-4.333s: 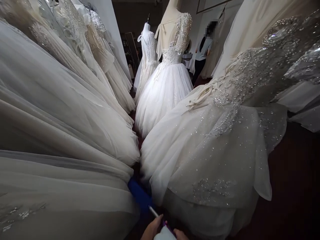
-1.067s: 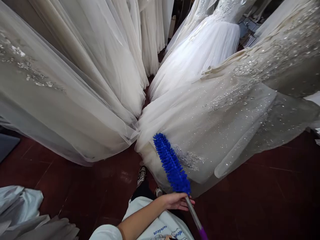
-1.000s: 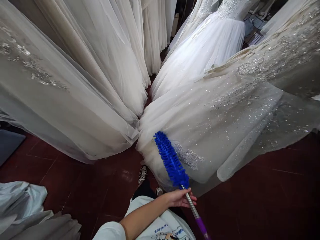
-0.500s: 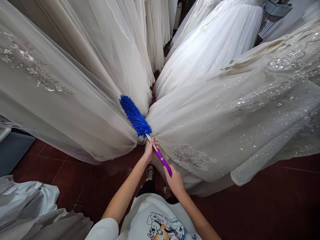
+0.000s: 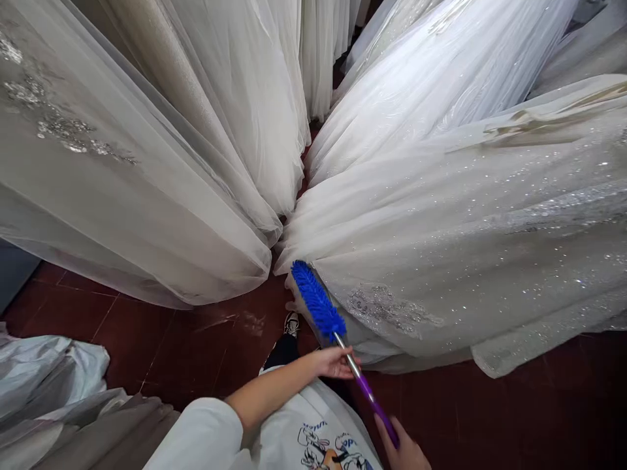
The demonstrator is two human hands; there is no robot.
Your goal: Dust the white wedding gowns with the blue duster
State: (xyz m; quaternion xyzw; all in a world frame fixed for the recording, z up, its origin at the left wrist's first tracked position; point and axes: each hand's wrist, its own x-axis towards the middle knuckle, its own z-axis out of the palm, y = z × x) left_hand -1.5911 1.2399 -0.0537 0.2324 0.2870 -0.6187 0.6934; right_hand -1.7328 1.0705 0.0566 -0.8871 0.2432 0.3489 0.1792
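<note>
A duster (image 5: 317,299) with a blue shaggy head, a metal rod and a purple handle slants across the lower middle of the view. My left hand (image 5: 336,363) is closed around the metal rod just below the blue head. Farther down, my right hand (image 5: 402,446) grips the end of the purple handle. The blue head lies against or just over the hem of a sparkling white gown (image 5: 421,254) on the right; exact contact cannot be told. Silver beading (image 5: 386,308) decorates that gown near the duster.
A pale tulle gown (image 5: 196,248) hangs on the left, and a bright white gown (image 5: 441,85) stands behind on the right. Only a narrow gap parts the skirts. Crumpled fabric (image 5: 49,385) lies at lower left on the dark red tiled floor (image 5: 196,346). My shoe (image 5: 291,322) is near the hems.
The duster has moved down and to the right, from the gap between the skirts to the right gown's hem. Both hands have moved with it, still holding it.
</note>
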